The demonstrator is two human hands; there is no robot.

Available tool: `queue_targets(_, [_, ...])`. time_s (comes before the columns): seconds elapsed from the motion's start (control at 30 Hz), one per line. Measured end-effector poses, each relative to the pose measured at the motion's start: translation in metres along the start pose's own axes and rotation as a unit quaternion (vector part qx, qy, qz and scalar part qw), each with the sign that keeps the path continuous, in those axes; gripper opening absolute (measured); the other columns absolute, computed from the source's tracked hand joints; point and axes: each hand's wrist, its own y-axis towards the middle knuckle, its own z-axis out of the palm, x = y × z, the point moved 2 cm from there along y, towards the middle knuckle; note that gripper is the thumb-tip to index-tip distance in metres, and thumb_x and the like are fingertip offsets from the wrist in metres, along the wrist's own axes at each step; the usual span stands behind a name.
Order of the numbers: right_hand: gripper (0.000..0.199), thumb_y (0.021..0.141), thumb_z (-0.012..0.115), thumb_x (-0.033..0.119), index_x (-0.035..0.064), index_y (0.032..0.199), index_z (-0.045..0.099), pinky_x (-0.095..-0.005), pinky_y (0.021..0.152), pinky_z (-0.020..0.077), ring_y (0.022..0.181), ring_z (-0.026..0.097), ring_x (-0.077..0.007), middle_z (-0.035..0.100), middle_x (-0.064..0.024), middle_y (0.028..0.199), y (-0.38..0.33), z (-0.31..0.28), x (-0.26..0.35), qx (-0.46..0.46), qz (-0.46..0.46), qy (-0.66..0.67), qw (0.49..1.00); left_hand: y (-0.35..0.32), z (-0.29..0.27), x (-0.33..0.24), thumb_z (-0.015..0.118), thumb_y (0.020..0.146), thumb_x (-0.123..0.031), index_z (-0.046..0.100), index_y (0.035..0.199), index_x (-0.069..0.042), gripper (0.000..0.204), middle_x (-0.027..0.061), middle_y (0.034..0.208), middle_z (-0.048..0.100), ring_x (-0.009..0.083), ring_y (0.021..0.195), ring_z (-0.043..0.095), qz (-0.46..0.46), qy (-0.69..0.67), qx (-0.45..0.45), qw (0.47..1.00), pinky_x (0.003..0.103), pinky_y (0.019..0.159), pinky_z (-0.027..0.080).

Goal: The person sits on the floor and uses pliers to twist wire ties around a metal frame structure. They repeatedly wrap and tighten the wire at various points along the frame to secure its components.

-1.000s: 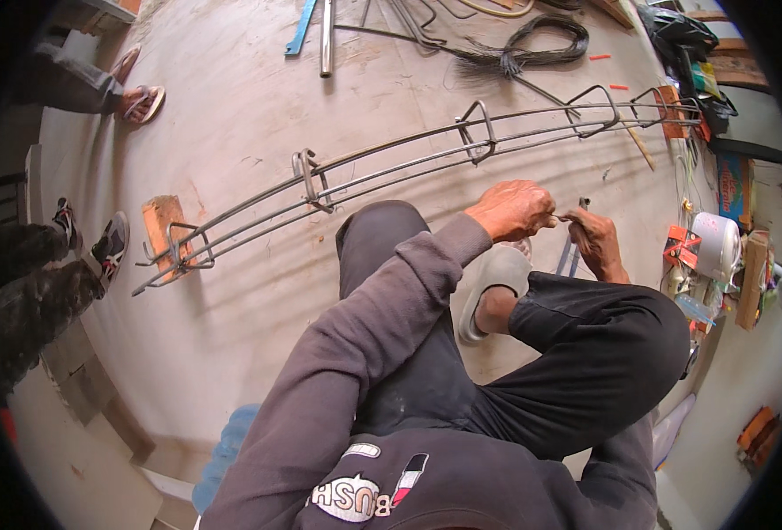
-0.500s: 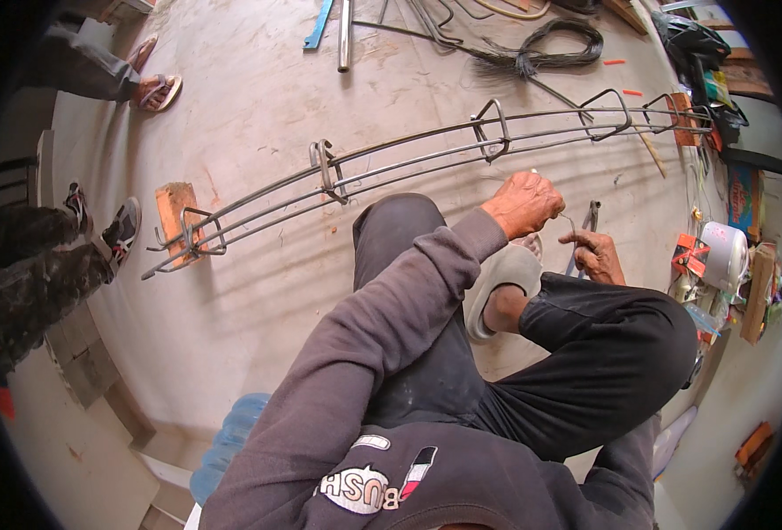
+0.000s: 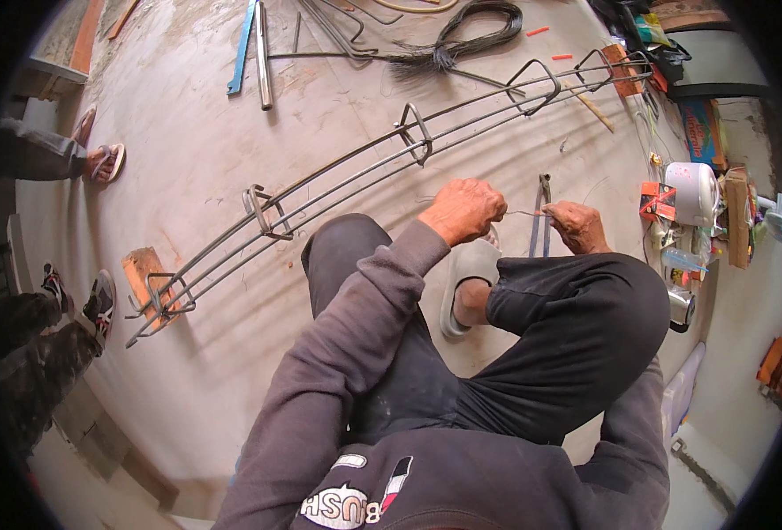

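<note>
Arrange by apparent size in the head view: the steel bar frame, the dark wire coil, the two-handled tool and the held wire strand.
1. Steel bar frame
2. Dark wire coil
3. Two-handled tool, lower end hidden
4. Held wire strand, very thin, partly hidden

Left hand (image 3: 463, 210) curled — right hand (image 3: 578, 227) pinching

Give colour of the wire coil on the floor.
Wire coil: black, best seen in the head view.

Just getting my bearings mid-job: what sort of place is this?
Probably a building site or makeshift workshop: a long metal-rod frame rests on orange-brown blocks, with a coil of dark wire on the floor.
</note>
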Motion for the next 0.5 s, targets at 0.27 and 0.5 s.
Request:
queue_targets(0.27, [0.034, 0.087, 0.055, 0.025, 0.0037, 0.11, 0.07, -0.0364, 0.07, 0.0505, 0.075, 0.066, -0.0269, 0.069, -0.0141, 0.085, -0.006, 0.02, 0.022, 0.133, 0.182, 0.231, 0.947, 0.0, 0.024, 0.004, 0.069, 0.075, -0.015, 0.072, 0.082, -0.009, 0.01, 0.0144, 0.083, 0.071, 0.0351, 0.088, 0.07, 0.05, 0.012, -0.082, 0.995, 0.048, 0.073, 0.055])
queue_targets(0.5, [0.043, 0.093, 0.057, 0.036, -0.0039, 0.107, 0.066, -0.0302, 0.058, 0.0463, 0.061, 0.058, -0.015, 0.06, -0.0046, 0.068, 0.021, 0.02, 0.06, 0.129, 0.111, 0.539, 0.825, 0.005, 0.023, -0.01, 0.072, 0.069, -0.019, 0.073, 0.067, -0.012, 0.007, 0.0093, 0.07, 0.07, 0.0295, 0.072, 0.071, 0.029, 0.033, -0.119, 0.992, 0.042, 0.063, 0.056])
